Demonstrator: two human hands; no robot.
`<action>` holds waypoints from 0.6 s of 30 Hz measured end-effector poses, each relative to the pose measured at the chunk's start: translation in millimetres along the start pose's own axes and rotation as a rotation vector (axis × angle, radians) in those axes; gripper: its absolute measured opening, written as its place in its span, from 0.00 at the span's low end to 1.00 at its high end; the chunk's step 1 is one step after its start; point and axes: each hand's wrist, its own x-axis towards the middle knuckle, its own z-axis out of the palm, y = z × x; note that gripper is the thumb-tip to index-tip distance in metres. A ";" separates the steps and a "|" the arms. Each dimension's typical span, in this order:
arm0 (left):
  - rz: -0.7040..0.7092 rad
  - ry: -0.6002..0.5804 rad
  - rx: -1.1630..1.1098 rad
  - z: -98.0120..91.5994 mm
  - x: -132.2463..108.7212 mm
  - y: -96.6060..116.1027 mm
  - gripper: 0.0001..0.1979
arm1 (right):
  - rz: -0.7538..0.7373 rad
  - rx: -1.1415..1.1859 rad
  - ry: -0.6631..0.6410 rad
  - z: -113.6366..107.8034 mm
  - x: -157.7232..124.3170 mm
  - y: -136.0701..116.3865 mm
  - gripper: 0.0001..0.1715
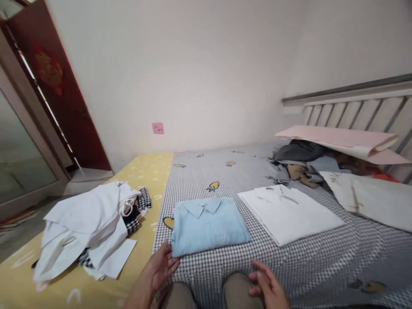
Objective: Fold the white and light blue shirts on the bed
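Note:
A light blue shirt, folded into a rectangle with its collar at the far side, lies on the bed in front of me. My left hand is at its near left corner, fingers apart; whether they touch the cloth I cannot tell. Off the shirt's near right corner, my right hand hovers above my knee with fingers spread and nothing in it. To the right of the blue shirt rests a folded white shirt, collar also at the far side.
Crumpled white garments are heaped on the yellow part of the bedsheet at left. Dark and grey clothes sit at right under a pink sheet, beside a pale patterned piece. A railed headboard stands behind them.

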 end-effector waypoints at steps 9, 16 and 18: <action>0.009 -0.010 0.316 8.9 45.6 24.0 0.23 | -0.096 -0.836 -0.022 -4.5 146.6 -70.8 0.38; 0.060 0.001 0.325 27.6 82.3 41.3 0.23 | -0.053 -0.912 -0.124 20.2 183.4 -74.4 0.37; 0.076 0.010 0.359 30.6 88.5 45.6 0.24 | -0.069 -0.901 -0.135 26.0 190.5 -78.1 0.35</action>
